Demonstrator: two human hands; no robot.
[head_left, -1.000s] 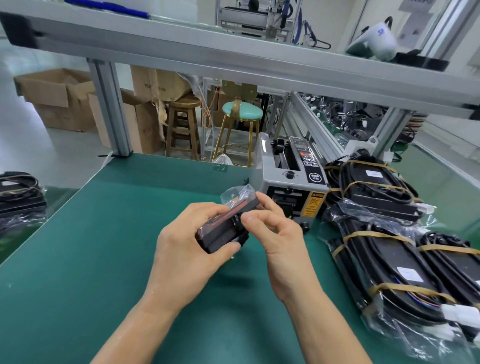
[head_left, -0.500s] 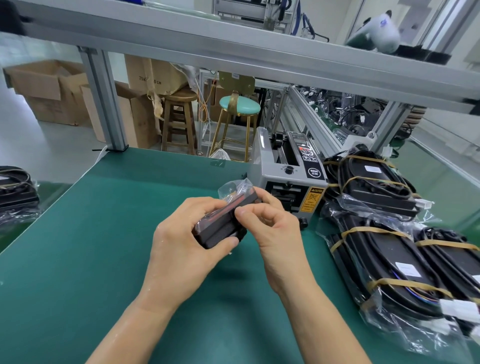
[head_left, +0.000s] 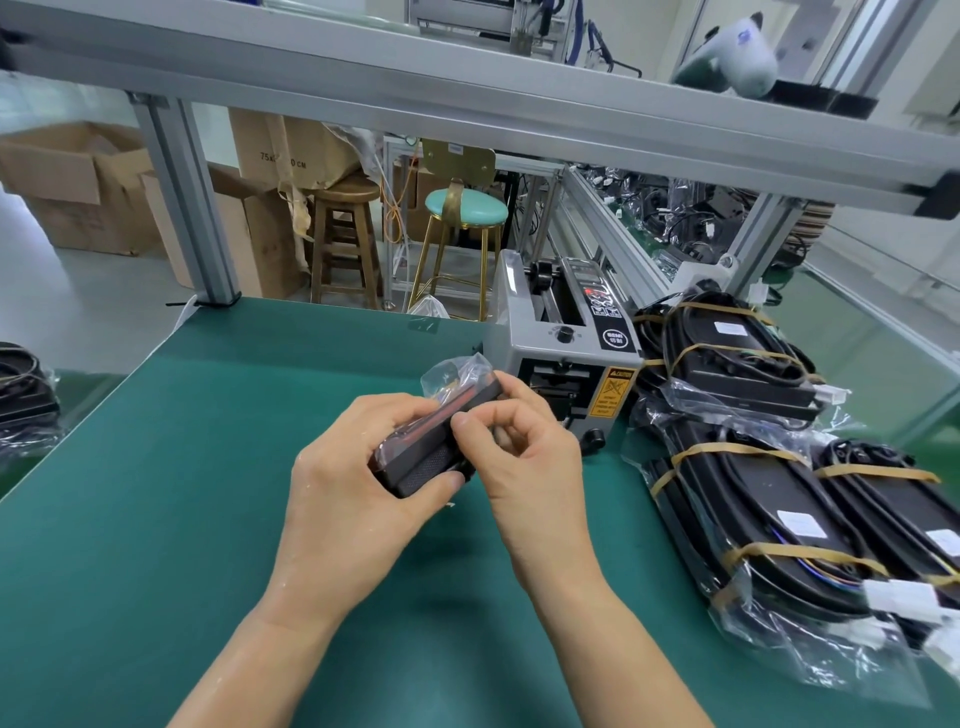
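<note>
two hands are seen in the head view, held above the green mat (head_left: 156, 467). a bagged black part (head_left: 426, 465) is gripped by the left hand (head_left: 343, 499), fingers curled round it; its top edge is pinched by the right hand (head_left: 535, 467), near the grey tape dispenser (head_left: 540, 353).
</note>
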